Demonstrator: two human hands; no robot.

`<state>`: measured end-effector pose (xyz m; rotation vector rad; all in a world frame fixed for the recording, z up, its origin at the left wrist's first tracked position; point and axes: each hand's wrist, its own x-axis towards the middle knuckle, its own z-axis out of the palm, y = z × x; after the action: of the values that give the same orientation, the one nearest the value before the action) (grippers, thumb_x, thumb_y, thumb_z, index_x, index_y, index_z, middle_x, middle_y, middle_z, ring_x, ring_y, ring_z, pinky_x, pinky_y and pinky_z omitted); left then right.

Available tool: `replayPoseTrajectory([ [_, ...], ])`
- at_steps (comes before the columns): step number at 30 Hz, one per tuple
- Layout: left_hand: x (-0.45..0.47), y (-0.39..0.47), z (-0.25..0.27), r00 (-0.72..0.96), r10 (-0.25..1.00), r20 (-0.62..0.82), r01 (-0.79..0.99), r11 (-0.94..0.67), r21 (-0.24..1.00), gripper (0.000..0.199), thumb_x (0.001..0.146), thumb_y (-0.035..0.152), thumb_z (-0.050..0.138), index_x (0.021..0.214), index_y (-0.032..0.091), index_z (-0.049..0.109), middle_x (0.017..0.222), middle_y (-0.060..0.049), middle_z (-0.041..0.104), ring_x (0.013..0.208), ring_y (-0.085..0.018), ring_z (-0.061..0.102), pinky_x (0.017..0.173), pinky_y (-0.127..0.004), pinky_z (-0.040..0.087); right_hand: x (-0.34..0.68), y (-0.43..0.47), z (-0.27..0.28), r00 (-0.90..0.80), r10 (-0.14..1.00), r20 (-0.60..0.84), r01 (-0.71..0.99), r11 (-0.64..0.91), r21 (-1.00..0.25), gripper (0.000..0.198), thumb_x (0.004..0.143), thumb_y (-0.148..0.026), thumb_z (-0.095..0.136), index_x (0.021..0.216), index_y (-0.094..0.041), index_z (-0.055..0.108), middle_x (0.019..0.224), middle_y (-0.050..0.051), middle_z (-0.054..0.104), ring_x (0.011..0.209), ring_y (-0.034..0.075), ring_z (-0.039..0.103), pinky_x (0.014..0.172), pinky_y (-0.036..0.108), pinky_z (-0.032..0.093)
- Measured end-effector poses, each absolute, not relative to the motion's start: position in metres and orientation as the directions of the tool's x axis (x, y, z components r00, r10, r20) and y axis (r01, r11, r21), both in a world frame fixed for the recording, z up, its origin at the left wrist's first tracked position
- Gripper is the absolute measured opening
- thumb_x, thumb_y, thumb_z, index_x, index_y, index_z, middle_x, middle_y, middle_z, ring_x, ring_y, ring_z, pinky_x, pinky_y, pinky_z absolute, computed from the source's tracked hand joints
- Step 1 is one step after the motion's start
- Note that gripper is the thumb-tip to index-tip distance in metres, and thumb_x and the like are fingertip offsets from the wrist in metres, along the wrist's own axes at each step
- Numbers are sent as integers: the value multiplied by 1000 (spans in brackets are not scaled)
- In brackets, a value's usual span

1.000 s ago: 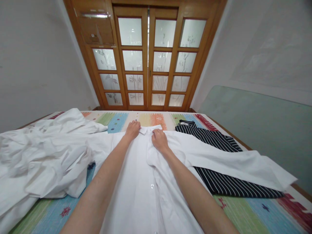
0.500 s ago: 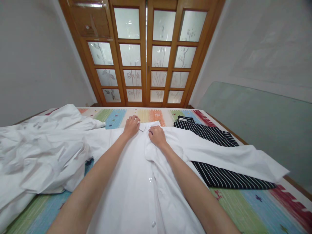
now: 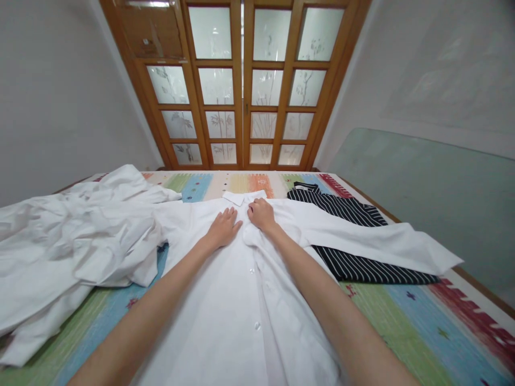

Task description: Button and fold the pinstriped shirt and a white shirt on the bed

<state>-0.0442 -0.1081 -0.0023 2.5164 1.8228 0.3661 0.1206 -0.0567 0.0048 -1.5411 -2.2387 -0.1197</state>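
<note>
A room in a home, probably a bedroom. Ahead of me, wooden doors (image 3: 238,86) with frosted panes (image 3: 272,35) bearing bamboo and other plant designs (image 3: 306,88) stand between plain pale walls (image 3: 60,96). A colourful striped spread (image 3: 406,316), seemingly a bed cover, stretches out beside a pale green panel (image 3: 422,182). On it lie a white shirt (image 3: 225,300) and a black striped garment (image 3: 341,209).

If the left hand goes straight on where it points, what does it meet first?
The left hand would probably meet the collar of the white shirt, just ahead; exact depth is unclear.
</note>
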Motion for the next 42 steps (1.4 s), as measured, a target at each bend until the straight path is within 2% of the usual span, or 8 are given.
replayPoseTrajectory([
  [6,-49,-131,0,348,934,81,926,-356,124,54,99,42,27,142,13,40,153,-19,35,144,-33,26,113,-55,27,152,-67,28,-417,872,255,817,483,-316,28,83,-10,51,97,-18,75,106,7,73,102,20,62,90,28,43],
  [11,-48,-161,0,414,907,82,893,-422,156,54,99,43,30,144,16,40,153,-17,36,145,-32,25,113,-53,27,170,-130,52,-403,803,439,714,576,-397,25,82,-7,51,90,-16,73,98,5,74,96,17,63,91,28,42],
  [14,-44,-174,-2,429,898,101,878,-441,188,53,98,44,31,144,20,40,154,-14,35,145,-31,24,115,-53,24,173,-194,64,-545,785,294,673,619,-405,19,84,-15,55,91,-18,72,88,3,74,76,14,65,74,24,44],
  [20,-35,-181,4,394,914,91,869,-403,287,49,97,45,31,140,27,47,152,-10,40,145,-29,28,115,-55,24,183,-289,79,-483,849,-215,873,487,-39,42,82,-52,60,91,-14,73,89,19,73,82,30,68,65,33,44],
  [24,-31,-181,13,340,938,66,867,-340,364,48,99,43,23,136,27,50,150,-8,45,144,-29,31,114,-56,25,191,-301,83,-556,748,-362,826,547,-137,35,80,-50,61,83,-16,71,85,14,73,77,25,66,58,28,39],
  [29,-25,-182,20,313,948,62,862,-311,400,43,99,39,24,126,26,54,146,-7,50,143,-28,33,112,-58,25,195,-309,90,-649,710,-274,756,561,-338,8,73,-25,63,72,-17,64,70,3,66,63,14,56,53,23,33],
  [34,-21,-177,23,240,964,112,841,-264,472,38,96,34,31,115,23,62,134,-6,61,132,-26,48,111,-48,33,191,-333,106,-743,654,-142,611,576,-543,11,70,-18,61,81,-17,63,73,0,64,63,11,54,57,20,35],
  [42,-16,-164,23,160,975,152,858,-213,467,32,85,26,49,109,15,67,119,-9,69,112,-23,62,100,-31,46,173,-367,101,-823,554,-123,551,728,-408,39,69,-13,60,108,-14,68,86,8,71,75,18,61,66,25,41],
])
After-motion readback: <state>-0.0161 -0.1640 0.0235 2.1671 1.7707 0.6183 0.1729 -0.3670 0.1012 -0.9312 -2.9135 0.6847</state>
